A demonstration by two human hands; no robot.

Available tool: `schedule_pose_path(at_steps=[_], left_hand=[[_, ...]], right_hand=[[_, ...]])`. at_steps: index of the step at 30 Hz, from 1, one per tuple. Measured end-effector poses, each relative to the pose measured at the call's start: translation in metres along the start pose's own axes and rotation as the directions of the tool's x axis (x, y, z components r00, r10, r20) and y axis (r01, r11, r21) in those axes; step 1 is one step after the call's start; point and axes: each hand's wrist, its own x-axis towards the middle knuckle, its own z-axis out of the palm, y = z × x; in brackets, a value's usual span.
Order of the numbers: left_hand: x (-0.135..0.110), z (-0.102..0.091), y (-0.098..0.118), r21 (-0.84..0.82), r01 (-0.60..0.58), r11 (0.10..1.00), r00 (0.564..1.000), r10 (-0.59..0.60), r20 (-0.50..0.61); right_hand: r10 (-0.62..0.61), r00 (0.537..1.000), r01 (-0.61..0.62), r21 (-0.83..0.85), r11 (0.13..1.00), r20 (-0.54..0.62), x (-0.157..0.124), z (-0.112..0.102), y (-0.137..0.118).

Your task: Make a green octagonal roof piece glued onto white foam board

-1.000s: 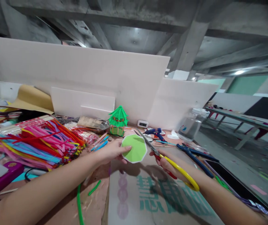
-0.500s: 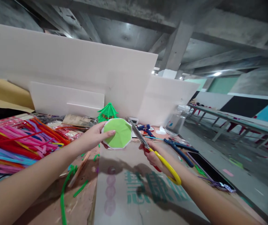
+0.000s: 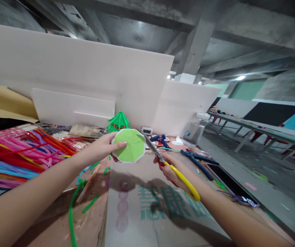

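Note:
My left hand (image 3: 110, 147) grips a light green, many-sided paper disc (image 3: 132, 147) with a white edge, the thumb flat on its face. My right hand (image 3: 171, 168) is closed around a pair of scissors (image 3: 185, 180) with yellow and red handles. The blades point up and away, their tips by the right edge of the disc; whether they touch it I cannot tell. Both hands are above a cardboard sheet (image 3: 126, 228) with green lettering. Behind the disc stands a small green roof-shaped model (image 3: 119, 120), its lower part hidden.
Bundles of coloured pipe cleaners (image 3: 21, 157) lie at left, with green offcuts (image 3: 90, 203) nearer. At right are a blue glue gun (image 3: 162, 139), blue-handled pliers (image 3: 197, 164), a phone (image 3: 231, 183) and a clear plastic jar (image 3: 194, 132). White boards (image 3: 85, 72) stand behind.
The scissors and disc are almost where they were, with the blades perhaps slightly more closed. The view has shifted slightly.

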Motion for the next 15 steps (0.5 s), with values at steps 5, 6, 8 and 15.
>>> schedule_pose_path(at_steps=[5, 6, 8, 15], left_hand=[[0.000, -0.001, 0.000, 0.001, 0.004, 1.000, 1.000, -0.004, -0.002], [0.000, -0.001, -0.001, 0.002, 0.001, 1.000, 1.000, -0.001, 0.003], [0.000, -0.001, -0.001, 0.001, -0.006, 1.000, 1.000, 0.006, 0.016], [0.001, -0.002, -0.001, 0.019, -0.017, 1.000, 1.000, 0.016, 0.026]], right_hand=[[0.013, 1.000, -0.013, 0.028, 1.000, 0.009, 0.000, 0.001, 0.001], [0.013, 1.000, -0.013, 0.035, 0.999, 0.008, 0.001, 0.001, 0.002], [0.006, 1.000, -0.006, 0.042, 0.999, 0.002, 0.002, 0.000, 0.005], [-0.033, 0.999, 0.034, 0.020, 0.999, -0.013, 0.008, -0.001, 0.024]])
